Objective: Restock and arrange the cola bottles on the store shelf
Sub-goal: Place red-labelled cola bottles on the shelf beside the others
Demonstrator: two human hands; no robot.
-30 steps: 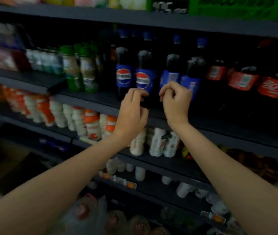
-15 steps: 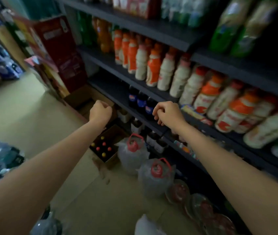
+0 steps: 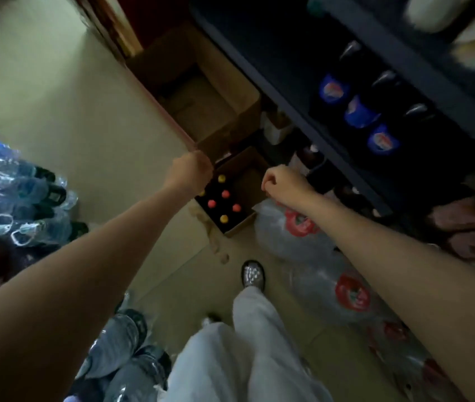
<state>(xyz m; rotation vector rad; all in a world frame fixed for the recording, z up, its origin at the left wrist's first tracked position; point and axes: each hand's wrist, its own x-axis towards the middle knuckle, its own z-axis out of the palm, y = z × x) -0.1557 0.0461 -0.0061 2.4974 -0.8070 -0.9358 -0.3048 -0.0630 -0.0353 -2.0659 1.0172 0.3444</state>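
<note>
Both hands are curled into loose fists and hold nothing: my left hand [image 3: 191, 171] hangs over the near corner of the open carton [image 3: 237, 195] on the floor, my right hand [image 3: 281, 184] just beside its far flap. I read this as the fetch step, going down for fresh stock. Inside the carton stand dark bottles [image 3: 224, 198] with red and yellow caps; whether these are cola I cannot tell from above. Blue-labelled cola bottles [image 3: 361, 111] already stand on the low shelf [image 3: 329, 132] to the right. Next I would uncurl the fingers and take a bottle by the neck, one per hand, lifting straight up past the flaps. Large water jugs [image 3: 294, 230] with red handles crowd the floor under my right forearm, shrink-wrapped packs [image 3: 21, 207] lie to the left, and my own shoe [image 3: 252, 275] stands near the carton, so footing is tight. An empty brown box [image 3: 201, 91] sits behind.
</note>
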